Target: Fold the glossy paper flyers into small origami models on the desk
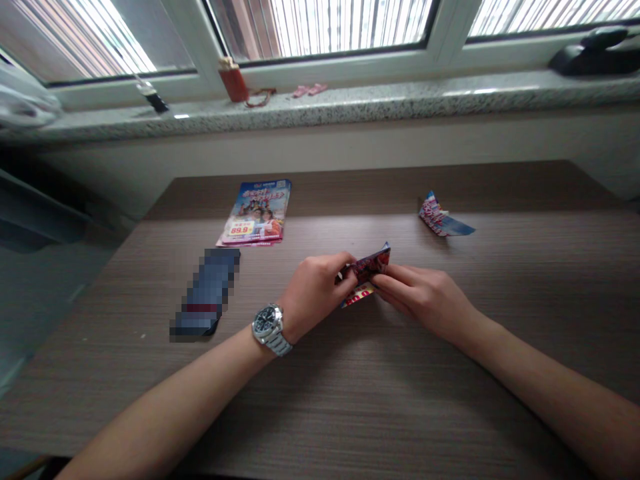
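Note:
Between my two hands is a partly folded printed flyer (371, 265), dark and red on top with a yellow price patch on its lower edge. My left hand (323, 287), with a metal watch (267, 323) on its wrist, pinches the flyer's left side. From the other side, the fingers of my right hand (425, 293) close on its right end. Both hands are just above the middle of the table. Beyond my right hand stands a folded paper shape (440, 217) with a pointed blue end, made of similar print.
A stack of flyers (257, 210) lies at the back left of the wooden table (320, 413). Nearer sits a pixelated dark phone-shaped object (207, 293). On the stone sill (380, 103) behind are a red box (233, 81), pink pieces (310, 90) and a black object (595, 53).

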